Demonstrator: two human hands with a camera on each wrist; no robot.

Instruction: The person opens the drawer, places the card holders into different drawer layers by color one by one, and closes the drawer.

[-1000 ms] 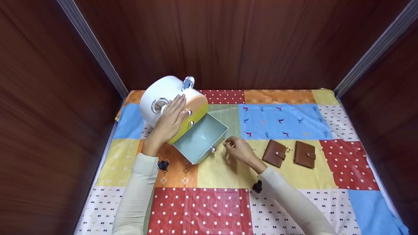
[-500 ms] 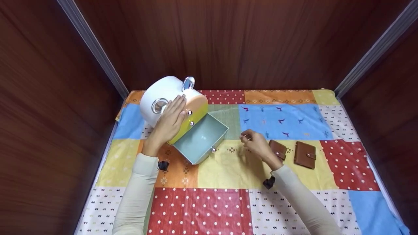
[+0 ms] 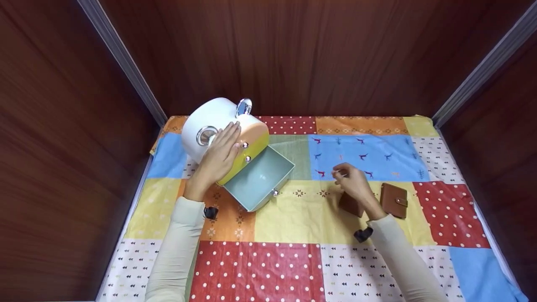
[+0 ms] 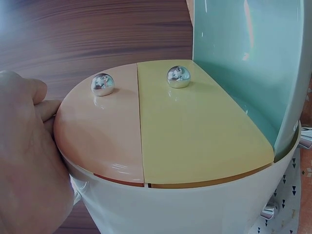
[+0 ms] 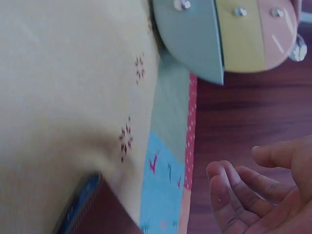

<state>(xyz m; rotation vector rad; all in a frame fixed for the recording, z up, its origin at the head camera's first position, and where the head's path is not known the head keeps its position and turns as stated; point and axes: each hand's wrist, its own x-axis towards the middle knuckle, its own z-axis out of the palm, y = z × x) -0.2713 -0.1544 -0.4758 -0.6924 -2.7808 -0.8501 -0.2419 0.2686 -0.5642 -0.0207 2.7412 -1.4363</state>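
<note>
A white rounded cabinet point(image 3: 218, 111) with silver knobs stands at the left of the table. Its peach point(image 4: 107, 131) and yellow point(image 4: 200, 131) drawers are closed, while the pale green drawer point(image 3: 259, 178) is pulled out with nothing visible inside. My left hand point(image 3: 216, 161) rests on the cabinet's side with straight fingers. My right hand point(image 3: 353, 181) hovers with loosely bent fingers, holding nothing, above a brown snap wallet point(image 3: 350, 204) that it partly hides. In the right wrist view, a corner of that wallet point(image 5: 107, 214) shows below the hand point(image 5: 258, 195).
A second brown wallet point(image 3: 394, 200) lies to the right of the right hand. A patchwork tablecloth point(image 3: 289, 218) covers the table. Dark wood-grain panels point(image 3: 285, 58) rise behind it and at both sides.
My right hand has moved rightward from beside the pulled-out drawer's knob to over the nearer wallet. The left hand stays on the cabinet, and the drawer has not moved.
</note>
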